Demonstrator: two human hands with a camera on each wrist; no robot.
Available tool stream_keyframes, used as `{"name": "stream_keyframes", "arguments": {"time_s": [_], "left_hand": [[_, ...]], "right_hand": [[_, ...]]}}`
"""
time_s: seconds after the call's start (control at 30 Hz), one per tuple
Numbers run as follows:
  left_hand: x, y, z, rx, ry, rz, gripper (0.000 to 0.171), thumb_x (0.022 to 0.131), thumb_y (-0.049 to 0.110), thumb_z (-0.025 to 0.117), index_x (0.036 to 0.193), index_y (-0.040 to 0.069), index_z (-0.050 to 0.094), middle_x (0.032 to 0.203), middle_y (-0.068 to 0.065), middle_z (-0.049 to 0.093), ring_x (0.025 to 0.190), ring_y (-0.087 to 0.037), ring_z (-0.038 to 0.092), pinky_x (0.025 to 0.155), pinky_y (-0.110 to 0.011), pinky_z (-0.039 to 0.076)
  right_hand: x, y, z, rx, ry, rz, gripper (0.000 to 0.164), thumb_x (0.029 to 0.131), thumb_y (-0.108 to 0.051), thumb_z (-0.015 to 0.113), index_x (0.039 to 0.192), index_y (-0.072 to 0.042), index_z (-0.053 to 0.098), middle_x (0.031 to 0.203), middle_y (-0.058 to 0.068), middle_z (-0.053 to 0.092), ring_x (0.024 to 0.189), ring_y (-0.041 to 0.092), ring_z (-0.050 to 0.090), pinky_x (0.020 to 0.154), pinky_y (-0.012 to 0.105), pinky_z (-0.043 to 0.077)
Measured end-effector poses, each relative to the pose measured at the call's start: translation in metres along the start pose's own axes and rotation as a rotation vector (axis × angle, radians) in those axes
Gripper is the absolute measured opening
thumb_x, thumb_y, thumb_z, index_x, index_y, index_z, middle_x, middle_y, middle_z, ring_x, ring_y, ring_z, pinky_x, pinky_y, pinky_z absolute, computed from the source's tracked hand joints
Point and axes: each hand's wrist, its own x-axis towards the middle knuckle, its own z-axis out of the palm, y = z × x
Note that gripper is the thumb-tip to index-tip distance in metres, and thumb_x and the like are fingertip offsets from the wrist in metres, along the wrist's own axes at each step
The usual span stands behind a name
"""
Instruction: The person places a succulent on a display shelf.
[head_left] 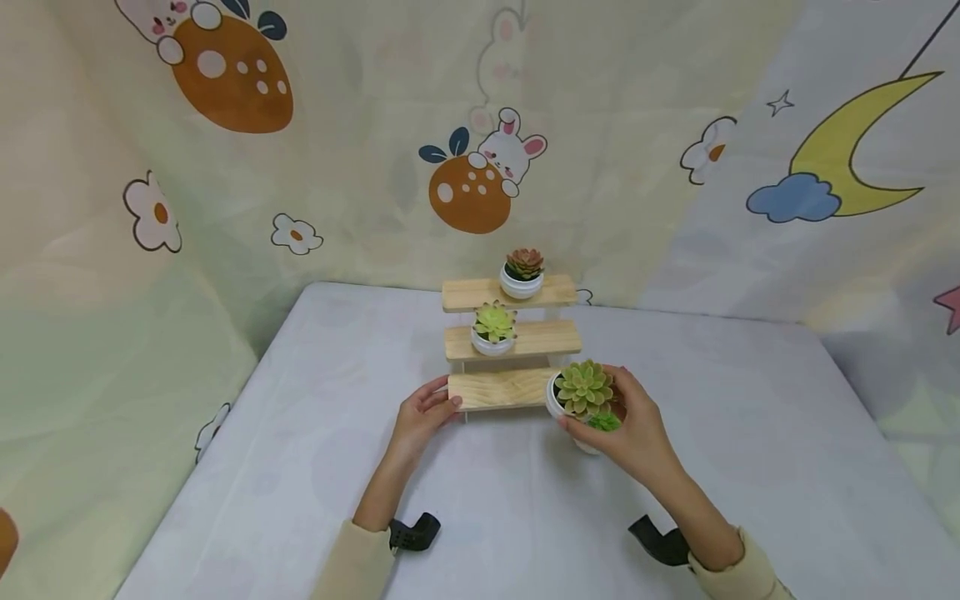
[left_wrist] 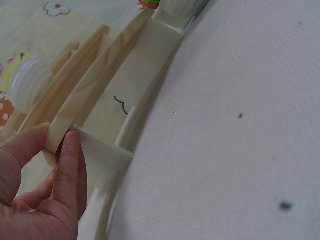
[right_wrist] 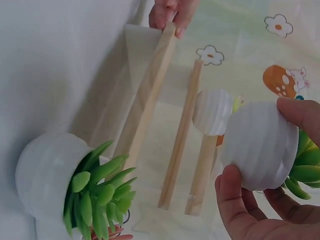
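A three-tier wooden display stand (head_left: 498,390) stands on the white cloth. My left hand (head_left: 426,421) pinches the left end of its lowest board, thumb on top and fingers beneath, as the left wrist view shows. My right hand (head_left: 637,429) grips a potted succulent (right_wrist: 260,145) by its ribbed white pot, tilted and raised by the lowest board's right end. Below it, a second green potted succulent (right_wrist: 47,175) stands on the cloth, partly hidden in the head view. A yellow-green potted succulent (head_left: 493,327) sits on the middle board, a reddish potted succulent (head_left: 522,273) on the top one.
The white-covered table (head_left: 360,367) reaches out on both sides of the stand. A patterned curtain (head_left: 360,150) with rabbits, flowers and a moon hangs behind it. Black wrist straps (head_left: 415,533) show at both cuffs.
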Motion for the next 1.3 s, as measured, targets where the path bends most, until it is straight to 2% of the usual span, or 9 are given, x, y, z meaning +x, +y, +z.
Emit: {"name": "stream_keyframes", "arguments": {"time_s": [0.17,0.33,0.4,0.57,0.67,0.83,1.07,1.3], "left_hand": [[0.0,-0.001,0.0,-0.001,-0.006,0.001,0.05,0.084,0.0,0.065,0.131,0.0,0.048,0.113,-0.021,0.06,0.083,-0.009,0.064,0.08,-0.027,0.057],[0.0,-0.001,0.0,0.017,-0.012,0.011,0.05,0.084,0.0,0.064,0.131,0.001,0.048,0.118,-0.025,0.058,0.085,-0.01,0.064,0.081,-0.028,0.057],[0.0,-0.001,-0.001,0.019,-0.017,0.015,0.05,0.084,0.0,0.065,0.131,0.0,0.047,0.118,-0.025,0.057,0.086,-0.01,0.064,0.081,-0.028,0.057],[0.001,-0.001,-0.001,0.022,-0.016,0.016,0.05,0.084,0.001,0.065,0.131,0.0,0.048,0.118,-0.024,0.058,0.086,-0.01,0.065,0.081,-0.029,0.057],[0.002,-0.002,-0.001,0.025,-0.014,0.02,0.05,0.084,0.001,0.065,0.131,0.0,0.047,0.116,-0.023,0.059,0.086,-0.01,0.064,0.082,-0.029,0.057],[0.002,-0.003,-0.001,0.022,-0.005,0.023,0.05,0.084,0.001,0.065,0.131,-0.001,0.048,0.113,-0.021,0.06,0.084,-0.01,0.064,0.08,-0.027,0.057],[0.001,-0.004,-0.001,0.018,-0.023,0.032,0.05,0.084,0.001,0.065,0.131,-0.002,0.047,0.109,-0.018,0.062,0.083,-0.01,0.064,0.08,-0.028,0.057],[0.0,-0.003,0.0,0.016,-0.011,0.035,0.05,0.083,0.0,0.065,0.13,-0.002,0.048,0.111,-0.021,0.061,0.082,-0.01,0.064,0.079,-0.027,0.058]], "right_hand": [[0.01,0.0,-0.002,0.033,-0.022,0.001,0.068,0.071,-0.016,0.082,0.127,-0.002,0.046,0.119,0.011,0.055,0.103,0.017,0.054,0.081,0.017,0.052],[0.022,0.002,-0.001,0.063,-0.048,0.051,0.069,0.073,-0.018,0.08,0.129,-0.002,0.044,0.122,0.015,0.053,0.109,0.027,0.055,0.089,0.04,0.053],[0.027,0.002,0.0,0.065,-0.048,0.065,0.07,0.072,-0.019,0.08,0.129,-0.002,0.044,0.122,0.015,0.053,0.11,0.028,0.055,0.09,0.044,0.052],[0.036,-0.003,0.005,0.062,-0.042,0.058,0.071,0.072,-0.019,0.081,0.13,-0.002,0.044,0.121,0.015,0.053,0.107,0.026,0.056,0.085,0.031,0.055],[0.044,-0.004,0.007,0.056,-0.041,0.073,0.071,0.073,-0.022,0.08,0.131,-0.003,0.043,0.121,0.015,0.053,0.106,0.026,0.055,0.084,0.028,0.055],[0.058,-0.002,0.012,0.055,-0.055,0.104,0.071,0.074,-0.027,0.079,0.131,-0.005,0.043,0.12,0.013,0.053,0.104,0.025,0.055,0.083,0.031,0.054],[0.075,0.006,0.02,0.035,-0.047,0.086,0.071,0.073,-0.023,0.08,0.13,-0.002,0.043,0.117,0.016,0.053,0.1,0.029,0.057,0.082,0.041,0.054],[0.091,0.015,0.03,0.045,-0.038,0.144,0.069,0.074,-0.028,0.079,0.129,-0.005,0.044,0.115,0.016,0.053,0.096,0.03,0.059,0.075,0.032,0.054]]}}
